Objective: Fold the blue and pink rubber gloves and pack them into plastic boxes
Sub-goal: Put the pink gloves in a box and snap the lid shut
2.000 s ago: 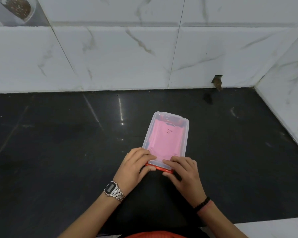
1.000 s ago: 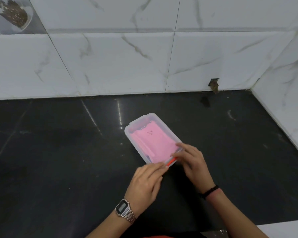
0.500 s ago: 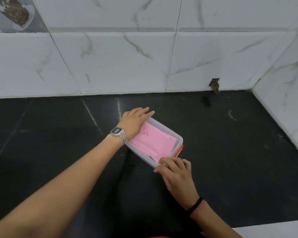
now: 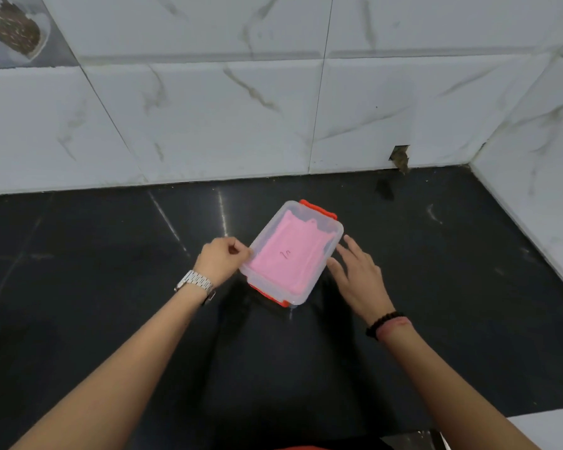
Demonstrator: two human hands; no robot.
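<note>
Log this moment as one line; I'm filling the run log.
stage: box closed | plastic box: lidded, pink glove inside | left hand: pinching left edge | right hand: open, at right side | surface: black counter

Glossy black floor [image 4: 117,287] with a lidded clear plastic box [image 4: 330,237] on it

White marble-veined wall tiles [image 4: 228,118] meet a glossy black floor [image 4: 78,287]. A small chipped hole [image 4: 400,155] marks the wall's base.
</note>
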